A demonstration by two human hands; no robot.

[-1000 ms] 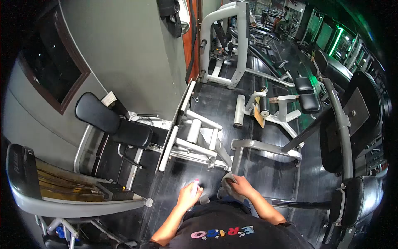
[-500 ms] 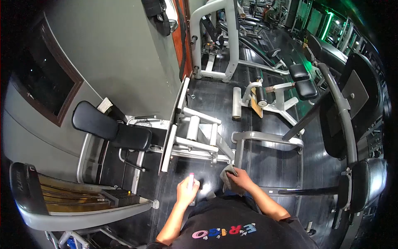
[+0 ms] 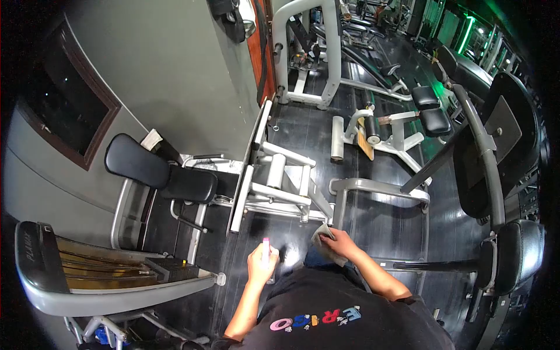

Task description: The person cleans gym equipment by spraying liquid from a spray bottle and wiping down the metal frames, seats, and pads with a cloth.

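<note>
L hand (image 3: 261,266) wrapped round a slim white bottle w/ pink top (image 3: 266,252), R hand (image 3: 343,243) gripping a crumpled grey cloth (image 3: 322,237), prob near that white tubular metal frame (image 3: 276,170). Loose corner could snag imo; bottle might drop if fingers slacken.

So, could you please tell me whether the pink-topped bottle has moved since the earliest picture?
Yes, slightly left in the view: the pink-topped bottle is nearer the slanting white bar.

Multicoloured letters spelling ERIGO run right to left across the black shirt (image 3: 361,335), and small lettering beginning "PLA" marks the weight-stack machine's dark cover (image 3: 32,259).
</note>
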